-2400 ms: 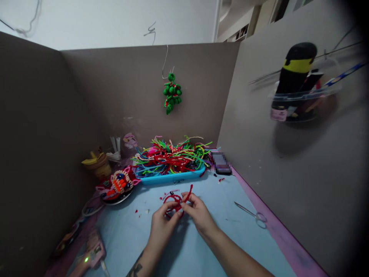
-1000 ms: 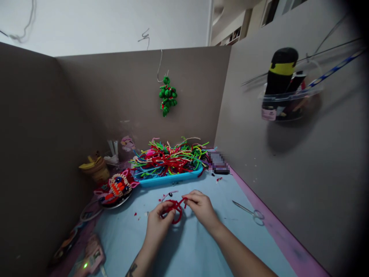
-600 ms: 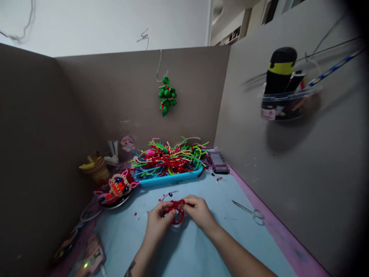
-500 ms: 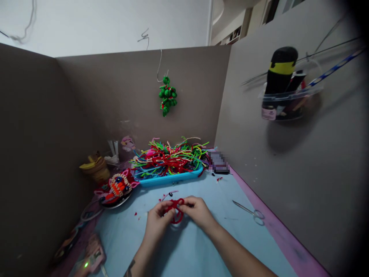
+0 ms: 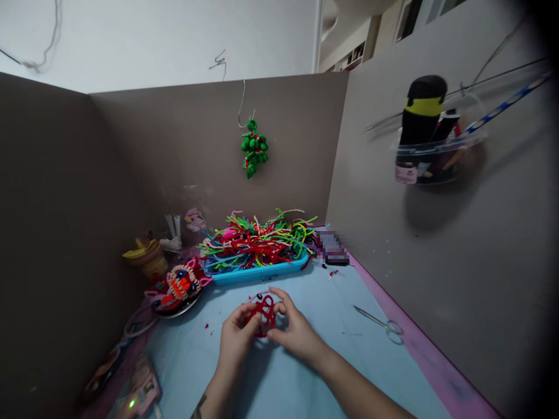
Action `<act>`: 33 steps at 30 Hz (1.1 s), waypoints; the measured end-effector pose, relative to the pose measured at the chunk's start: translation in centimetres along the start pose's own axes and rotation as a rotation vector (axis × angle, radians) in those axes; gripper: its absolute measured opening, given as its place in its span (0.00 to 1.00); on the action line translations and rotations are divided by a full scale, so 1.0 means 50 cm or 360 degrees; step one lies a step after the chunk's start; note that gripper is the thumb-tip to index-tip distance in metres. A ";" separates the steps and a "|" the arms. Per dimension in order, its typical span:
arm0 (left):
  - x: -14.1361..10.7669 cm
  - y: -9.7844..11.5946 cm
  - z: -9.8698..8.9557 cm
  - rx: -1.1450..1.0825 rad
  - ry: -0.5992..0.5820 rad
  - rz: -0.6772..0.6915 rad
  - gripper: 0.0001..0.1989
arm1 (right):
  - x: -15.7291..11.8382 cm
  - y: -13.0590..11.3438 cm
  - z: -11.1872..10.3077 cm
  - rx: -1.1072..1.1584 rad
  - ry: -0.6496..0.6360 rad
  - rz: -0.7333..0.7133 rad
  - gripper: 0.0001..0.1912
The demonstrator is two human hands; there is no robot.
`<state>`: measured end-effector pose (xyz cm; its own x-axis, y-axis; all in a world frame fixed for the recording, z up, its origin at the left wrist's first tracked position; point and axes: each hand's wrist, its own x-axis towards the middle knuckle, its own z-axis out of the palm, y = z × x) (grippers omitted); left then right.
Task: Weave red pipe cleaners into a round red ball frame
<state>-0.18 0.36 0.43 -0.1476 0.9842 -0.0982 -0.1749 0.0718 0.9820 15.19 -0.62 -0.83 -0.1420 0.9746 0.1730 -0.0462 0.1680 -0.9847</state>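
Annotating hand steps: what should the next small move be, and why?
I'd likely close the right hand on the right edge of the red looped piece: the left hand pinches its left side, while the right is spread at the other, with no firm pinch visible.

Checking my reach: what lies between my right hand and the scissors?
Between right hand and scissors, the head view shows blue sheet and a thin streak, too faint to identify.

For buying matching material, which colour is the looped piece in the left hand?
The looped piece is red, best seen in the head view.
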 end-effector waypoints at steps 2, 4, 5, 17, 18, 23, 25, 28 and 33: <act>0.002 -0.002 -0.002 -0.0028 0.0007 -0.0004 0.18 | -0.002 -0.004 0.001 -0.0143 -0.0039 -0.0062 0.24; 0.002 -0.004 -0.002 -0.0048 0.0005 -0.0008 0.18 | -0.003 -0.008 0.005 -0.0247 -0.0065 -0.0097 0.14; 0.002 -0.005 -0.002 -0.0052 -0.0005 -0.0014 0.18 | -0.003 -0.009 0.007 -0.0280 -0.0058 -0.0101 0.12; -0.006 -0.007 0.001 0.0118 0.0014 0.0158 0.16 | -0.002 0.012 0.011 -0.0513 0.0389 -0.0299 0.05; -0.006 -0.008 0.001 0.0146 0.0012 0.0192 0.15 | -0.004 0.012 0.010 -0.0562 0.0333 -0.0365 0.07; -0.010 -0.004 0.001 0.0285 0.0011 0.0295 0.11 | -0.015 0.010 0.019 -0.0613 0.0044 -0.0505 0.11; -0.010 0.000 0.001 0.0297 0.0009 0.0303 0.10 | -0.017 0.008 0.022 -0.0541 0.0030 -0.0496 0.12; -0.008 0.001 0.000 0.0282 0.0005 0.0300 0.10 | -0.019 0.001 0.024 -0.0393 -0.0088 -0.0391 0.12; -0.001 -0.007 -0.004 0.0221 0.0030 0.0292 0.09 | -0.018 -0.012 0.013 0.0071 -0.0375 -0.0010 0.04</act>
<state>-0.30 0.24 0.06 -0.1829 0.9797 0.0826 -0.0081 -0.0855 0.9963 14.68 -1.69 -0.37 -0.3681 0.9113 0.1847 -0.0910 0.1624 -0.9825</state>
